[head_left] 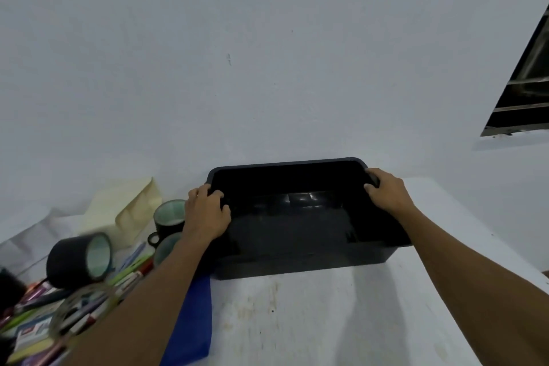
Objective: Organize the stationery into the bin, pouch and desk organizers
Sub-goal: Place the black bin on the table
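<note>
A black plastic bin (297, 264) stands on the white table against the wall, and nothing shows inside it. My left hand (206, 214) grips its left rim; my right hand (386, 192) grips its right rim near the back corner. A blue pouch (196, 321) lies flat under my left forearm. Left of it sits a heap of pens and markers (130, 273). A black tape roll (78, 260) lies on its side and a clear tape roll (83, 312) sits in front of it. Two dark mugs (169, 217) stand beside the bin.
A cream paper envelope (130, 211) leans near the wall at the back left. Small cards and packets (32, 333) lie at the lower left corner. The white table (312, 321) reaches toward me. A dark window opening (525, 92) is on the right wall.
</note>
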Motion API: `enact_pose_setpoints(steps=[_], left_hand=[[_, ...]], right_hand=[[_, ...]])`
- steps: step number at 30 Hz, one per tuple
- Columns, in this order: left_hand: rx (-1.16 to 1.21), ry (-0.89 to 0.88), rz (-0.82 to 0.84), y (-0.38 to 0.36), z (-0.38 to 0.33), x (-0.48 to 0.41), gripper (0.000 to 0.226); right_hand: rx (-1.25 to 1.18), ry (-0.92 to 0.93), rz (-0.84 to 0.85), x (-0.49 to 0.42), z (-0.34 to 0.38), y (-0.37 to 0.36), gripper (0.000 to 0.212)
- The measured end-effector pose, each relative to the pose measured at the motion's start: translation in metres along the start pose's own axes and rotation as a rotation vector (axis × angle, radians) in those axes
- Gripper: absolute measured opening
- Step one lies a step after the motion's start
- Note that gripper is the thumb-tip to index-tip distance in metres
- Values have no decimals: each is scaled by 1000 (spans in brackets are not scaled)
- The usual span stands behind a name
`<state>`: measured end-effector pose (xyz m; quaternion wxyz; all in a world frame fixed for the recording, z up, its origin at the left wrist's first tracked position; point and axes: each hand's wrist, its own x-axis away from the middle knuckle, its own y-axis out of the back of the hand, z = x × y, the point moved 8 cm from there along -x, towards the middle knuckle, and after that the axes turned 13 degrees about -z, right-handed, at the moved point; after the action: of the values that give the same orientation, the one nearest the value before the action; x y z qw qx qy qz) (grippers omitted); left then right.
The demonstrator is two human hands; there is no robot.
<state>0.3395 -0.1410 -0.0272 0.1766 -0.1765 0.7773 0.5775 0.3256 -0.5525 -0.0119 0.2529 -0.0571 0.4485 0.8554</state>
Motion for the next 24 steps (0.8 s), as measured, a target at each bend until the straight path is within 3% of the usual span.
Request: enact_pose_setpoints(steps=[3, 6, 8, 10, 13, 18, 21, 24], left_hand=[[7, -26, -29, 4, -2, 0, 37], [71, -185, -15, 11, -20, 9, 24], [221, -270, 155, 12, -33, 27, 25], [316, -344, 360, 13, -43, 51, 31], [333, -425, 453, 22, -46, 79, 36], [268, -434, 354, 29, -36, 89, 53], [279, -445, 293, 41, -33, 94, 40], [331, -414, 83, 69, -5, 90, 36]], right_hand=[[182, 265, -11, 20, 33, -1, 41], [-20, 495, 165, 82, 80, -6, 20], [41, 582, 250, 127, 95, -15, 29], [142, 675, 162, 151, 99, -22, 38], [157, 758, 40, 158, 99, -30, 46], [103, 797, 36, 146, 105, -35, 49], [105, 744, 89, 143, 106, -38, 42], [39, 652, 143, 138, 117, -43, 33]])
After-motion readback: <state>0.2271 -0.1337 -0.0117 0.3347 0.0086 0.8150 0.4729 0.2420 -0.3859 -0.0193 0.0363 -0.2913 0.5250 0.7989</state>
